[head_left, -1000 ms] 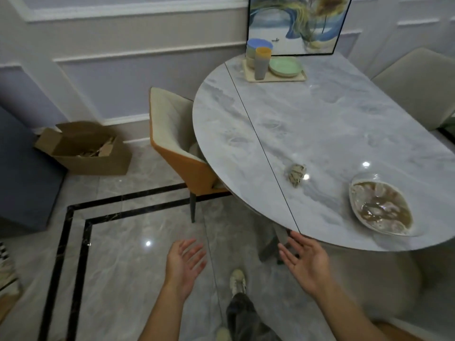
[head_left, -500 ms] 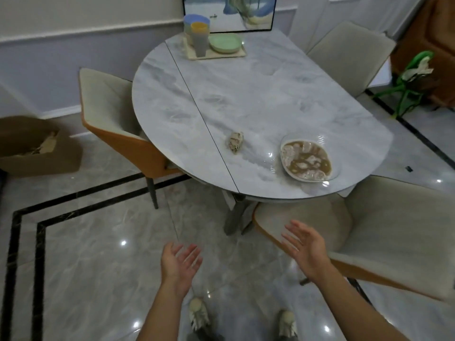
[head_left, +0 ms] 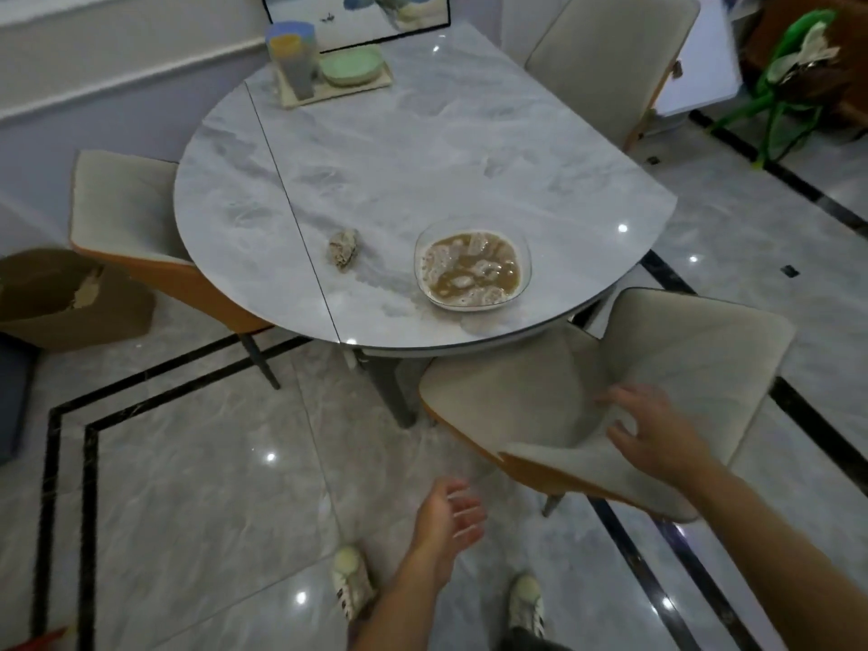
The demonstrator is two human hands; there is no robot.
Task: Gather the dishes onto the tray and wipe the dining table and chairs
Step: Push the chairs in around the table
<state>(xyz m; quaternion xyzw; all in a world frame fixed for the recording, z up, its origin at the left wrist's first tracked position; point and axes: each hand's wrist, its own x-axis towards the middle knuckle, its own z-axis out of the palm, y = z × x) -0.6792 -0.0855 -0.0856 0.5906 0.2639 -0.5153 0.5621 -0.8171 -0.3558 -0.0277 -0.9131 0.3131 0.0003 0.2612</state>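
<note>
1. Since half a second ago the right grip (head_left: 657, 434) has come forward over the near chair (head_left: 540, 392), fingers spread, holding nothing; whether it touches the backrest I cannot tell; the left grip (head_left: 446, 516) hangs open and empty above the floor.
2. Done: cups (head_left: 291, 58) and green plate (head_left: 351, 65) sit on the tray (head_left: 338, 95) at the far edge of the surface (head_left: 446, 148).
3. Left: the bowl (head_left: 472, 267) of brown leftovers stands off the tray, near the front edge; the crumpled cloth (head_left: 344, 249) lies near it, not touching; smears show beside the bowl, so wiping the surface and chairs seems yet to be done.
</note>
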